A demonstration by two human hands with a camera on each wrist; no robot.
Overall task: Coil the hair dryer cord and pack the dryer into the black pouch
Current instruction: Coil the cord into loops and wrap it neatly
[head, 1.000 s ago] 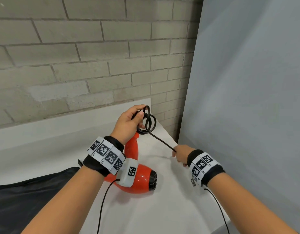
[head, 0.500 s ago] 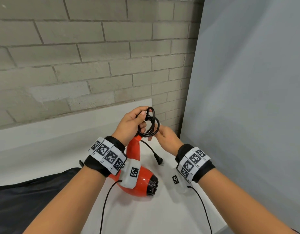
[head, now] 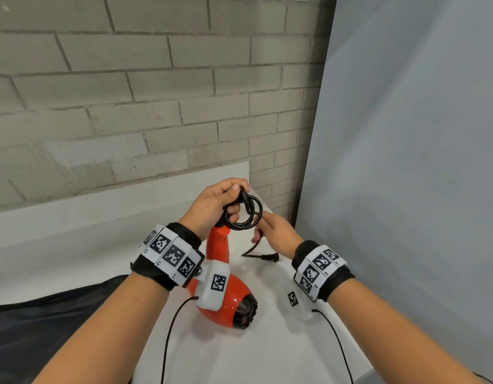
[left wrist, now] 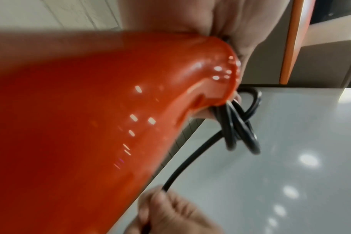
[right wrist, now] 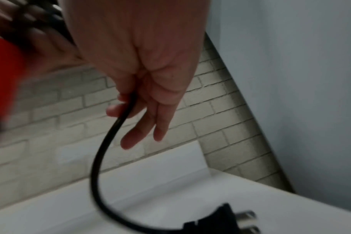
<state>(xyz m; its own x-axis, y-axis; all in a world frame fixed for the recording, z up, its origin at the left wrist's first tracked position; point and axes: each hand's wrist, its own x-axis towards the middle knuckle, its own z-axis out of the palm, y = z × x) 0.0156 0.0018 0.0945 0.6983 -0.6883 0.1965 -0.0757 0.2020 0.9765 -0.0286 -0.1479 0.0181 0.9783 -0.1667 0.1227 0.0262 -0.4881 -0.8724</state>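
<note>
The red hair dryer [head: 228, 297] rests on the white table [head: 267, 342] with its handle [left wrist: 90, 110] pointing up. My left hand [head: 232, 202] grips the handle's top together with several black cord loops [head: 244, 217]. Just right of the coil, my right hand [head: 263, 231] pinches the cord's free end [right wrist: 118, 125] between thumb and forefinger, the other fingers straight. The short tail curves down to the plug [head: 267, 257], which hangs just above the table. The black pouch [head: 45, 314] lies flat at lower left, partly behind my left forearm.
A grey brick wall [head: 156, 106] stands behind the table and a grey panel [head: 406, 162] closes the right side. The table's right edge [head: 361, 364] runs under my right forearm. Thin black cables [head: 167, 342] hang from both wrist cameras.
My right hand, which held the cord stretched out to the right, came in to the coil and now sits just below it. The free tail is shorter. My left hand stayed put.
</note>
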